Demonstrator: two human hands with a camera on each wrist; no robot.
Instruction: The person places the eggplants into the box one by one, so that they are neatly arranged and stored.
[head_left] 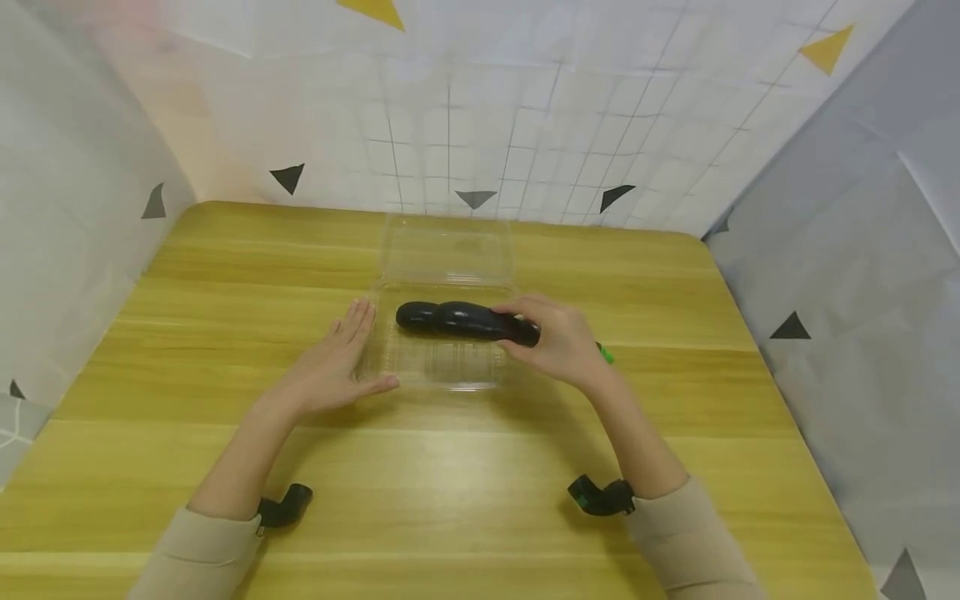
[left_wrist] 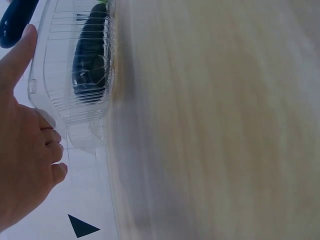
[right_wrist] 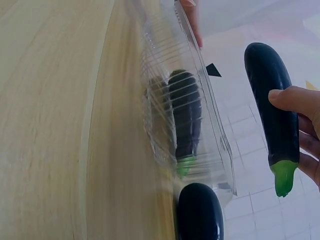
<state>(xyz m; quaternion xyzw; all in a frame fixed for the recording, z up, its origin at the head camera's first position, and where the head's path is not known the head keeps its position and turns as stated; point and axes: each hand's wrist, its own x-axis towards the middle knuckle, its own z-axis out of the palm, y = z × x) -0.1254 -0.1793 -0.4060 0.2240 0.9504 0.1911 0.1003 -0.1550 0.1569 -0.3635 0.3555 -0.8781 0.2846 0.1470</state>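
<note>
A clear plastic clamshell box (head_left: 465,385) lies on the table with one dark eggplant (left_wrist: 90,55) inside. Above the box, my right hand (head_left: 551,337) grips another eggplant (right_wrist: 272,100) between thumb and fingers; its green stem end points down in the right wrist view. At the box's left side rests my left hand (head_left: 333,367), fingers straight along the wall and thumb by the front corner. A third eggplant (right_wrist: 200,215) lies outside the box at its right end, mostly hidden by my right hand in the head view.
The box's hinged lid (head_left: 447,250) stands open toward the back. A wood-grain table (head_left: 450,500) carries everything, with white sheet walls (head_left: 480,108) behind and at both sides. Black wrist devices (head_left: 600,497) sit on both forearms.
</note>
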